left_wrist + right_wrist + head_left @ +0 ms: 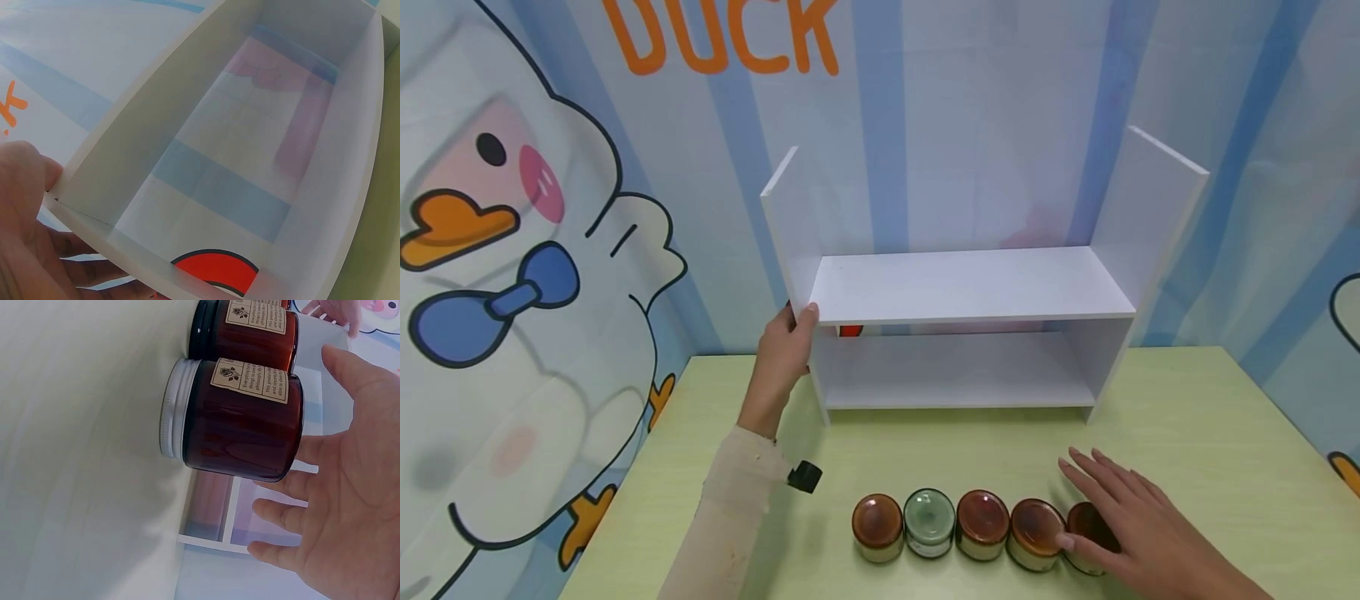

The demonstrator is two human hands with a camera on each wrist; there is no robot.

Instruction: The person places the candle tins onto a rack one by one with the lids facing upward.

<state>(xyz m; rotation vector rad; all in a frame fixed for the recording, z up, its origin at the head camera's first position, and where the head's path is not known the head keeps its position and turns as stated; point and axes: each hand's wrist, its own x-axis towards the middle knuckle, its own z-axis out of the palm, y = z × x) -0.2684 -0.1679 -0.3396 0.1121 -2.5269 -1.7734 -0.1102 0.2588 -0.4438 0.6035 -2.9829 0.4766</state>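
My left hand grips the left side panel of a white two-tier shelf that stands on the table; in the left wrist view its thumb lies near the panel's edge and the fingers reach along the outside. A row of glass jars runs along the front, brown ones and one green jar. My right hand spreads over the rightmost brown jar, fingers extended and partly covering it in the head view. That jar stands upside down on its silver lid, with a printed label. Contact is unclear.
The pale green table extends on both sides of the shelf. A striped blue-and-white backdrop with a cartoon duck hangs right behind it. A small black object is seen at the left sleeve.
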